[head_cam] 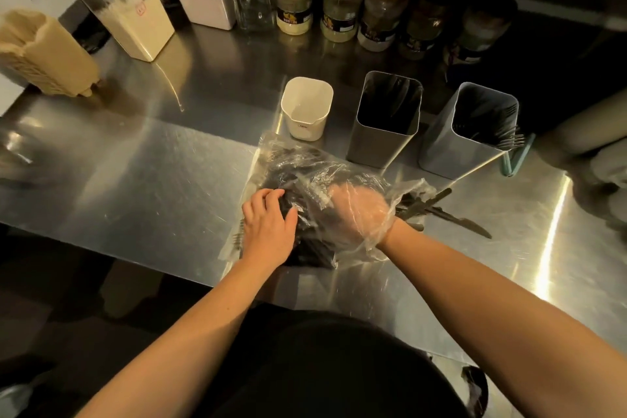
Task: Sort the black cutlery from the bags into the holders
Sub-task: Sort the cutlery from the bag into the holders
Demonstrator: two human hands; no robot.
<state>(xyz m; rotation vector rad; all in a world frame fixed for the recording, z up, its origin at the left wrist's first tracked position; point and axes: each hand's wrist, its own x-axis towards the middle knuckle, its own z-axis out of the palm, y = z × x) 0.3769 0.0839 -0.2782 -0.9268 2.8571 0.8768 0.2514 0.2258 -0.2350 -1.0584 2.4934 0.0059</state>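
Left hand: The left hand [268,224] lay on the near end of the clear bag [305,180], its fingers bent down onto the plastic and the dark pieces under it. It looked like it was holding the bag still so it would not slide.
Right hand: The right hand [359,210] was pushed inside the bag's open side, so the plastic covered it like a glove. Whether its fingers had closed on a piece could not be made out through the shiny plastic.
Black cutlery: Most of the black cutlery [305,248] was in a heap inside the bag, on the metal counter [152,180] in front of the person. A few loose knives [458,220] stuck out on the counter to the right of the bag.
Holders: Three holders stood in a row just behind the bag, close enough to reach. The white holder [307,108] looked to have nothing in it. The middle grey holder [385,119] had dark pieces inside. The right grey holder [470,129] had forks, prongs up.
Behind: Jars [339,0] and tall tubs [135,17] stood along the back, away from the work.
How far along: Some pieces were sorted, but a lot were left in the bag.
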